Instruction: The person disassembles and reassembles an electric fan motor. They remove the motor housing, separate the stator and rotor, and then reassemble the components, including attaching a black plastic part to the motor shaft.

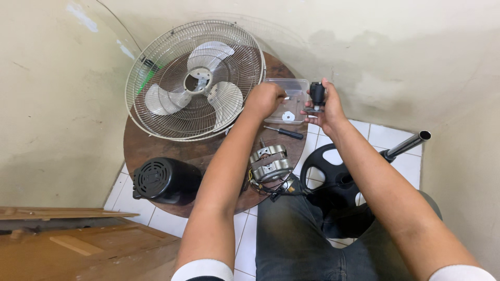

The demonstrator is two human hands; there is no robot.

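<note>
Over our knee [297, 229] we are holding a small black part [316, 94] gripped in our right hand [328, 106] above the round table [151, 148]; our left hand [265, 100] is closed on a thin metal piece – likely fitting it, so steady alignment comes next.

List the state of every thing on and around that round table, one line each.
Left hand: closed on a small metal piece.
Right hand: holding a small black part upright.
Fan cage: closed around the blades, tilted against the wall.
Motor: bare, wires loose.
Black cover: off, lying on its side.
Screwdriver: lying flat, untouched.
Clear tray: open.
</note>
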